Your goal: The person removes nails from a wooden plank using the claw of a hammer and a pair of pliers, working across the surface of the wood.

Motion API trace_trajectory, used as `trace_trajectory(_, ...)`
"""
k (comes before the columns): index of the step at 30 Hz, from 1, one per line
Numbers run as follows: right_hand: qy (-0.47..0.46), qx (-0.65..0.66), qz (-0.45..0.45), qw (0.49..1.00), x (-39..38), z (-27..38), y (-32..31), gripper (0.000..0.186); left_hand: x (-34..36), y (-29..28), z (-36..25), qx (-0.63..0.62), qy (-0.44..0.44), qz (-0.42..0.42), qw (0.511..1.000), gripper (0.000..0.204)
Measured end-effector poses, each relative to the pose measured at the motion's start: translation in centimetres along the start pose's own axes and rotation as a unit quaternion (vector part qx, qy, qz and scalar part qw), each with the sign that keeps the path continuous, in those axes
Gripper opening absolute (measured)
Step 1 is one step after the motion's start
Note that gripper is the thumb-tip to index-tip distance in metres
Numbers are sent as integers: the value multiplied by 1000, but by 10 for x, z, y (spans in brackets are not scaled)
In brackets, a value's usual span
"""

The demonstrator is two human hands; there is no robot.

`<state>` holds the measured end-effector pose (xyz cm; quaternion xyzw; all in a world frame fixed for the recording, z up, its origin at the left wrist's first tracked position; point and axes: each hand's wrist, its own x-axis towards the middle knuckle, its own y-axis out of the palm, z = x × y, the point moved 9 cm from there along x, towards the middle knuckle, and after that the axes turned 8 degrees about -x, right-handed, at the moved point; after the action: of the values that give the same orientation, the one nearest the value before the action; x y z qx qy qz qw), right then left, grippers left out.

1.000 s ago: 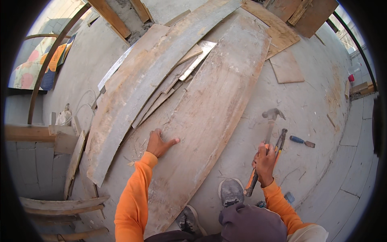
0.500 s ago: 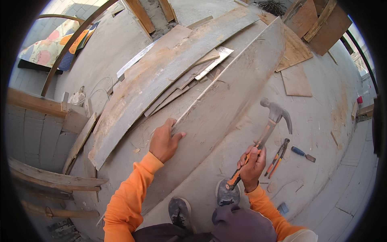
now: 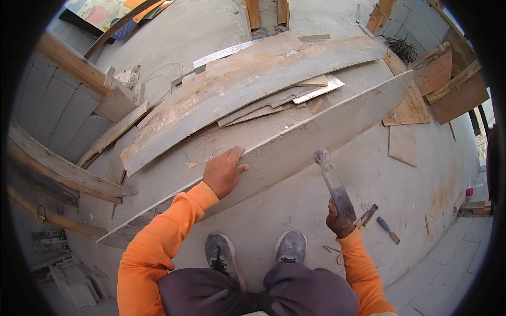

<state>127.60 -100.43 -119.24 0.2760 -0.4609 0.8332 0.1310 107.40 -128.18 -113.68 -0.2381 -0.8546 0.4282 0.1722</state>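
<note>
Left hand [image 3: 224, 173] clamps tilted board [image 3: 298, 148]; right hand [image 3: 338, 220] encircles hammer [image 3: 336, 185], four o'clock; apparent step: board-handling; next needs steadiness

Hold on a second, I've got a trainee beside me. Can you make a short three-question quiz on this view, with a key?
1. What is in the right hand?
A) the pincers
B) the hammer
C) nothing

2. True or false: the board held by the left hand lies flat.

3. Fill in: the blue-handled tool lies on the floor, to the ____ of the hammer in the picture.

Key:
1. B
2. False; it is tipped up, with the left hand at its raised edge.
3. right
</note>
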Motion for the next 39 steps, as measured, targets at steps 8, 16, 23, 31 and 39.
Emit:
trace_trajectory(8, -183, -124, 142, 965, 63, 57, 3, 43, -6, 2, 11, 16, -47, 44, 998, 49)
trace_trajectory(16, -223, -138, 181, 948, 73, 106, -4, 36, -18, 1, -3, -22, -44, 19, 999, 36)
trace_trajectory(23, -104, -192, 229, 948, 71, 96, -7, 37, -18, 3, -2, -38, -52, 14, 998, 35)
trace_trajectory(31, -105, -269, 230, 929, 80, 91, -5, 32, -21, 3, -5, -34, -48, 5, 998, 32)
trace_trajectory(39, -209, -223, 196, 932, 73, 126, -12, 32, -27, 8, -7, -36, -52, 16, 998, 34)
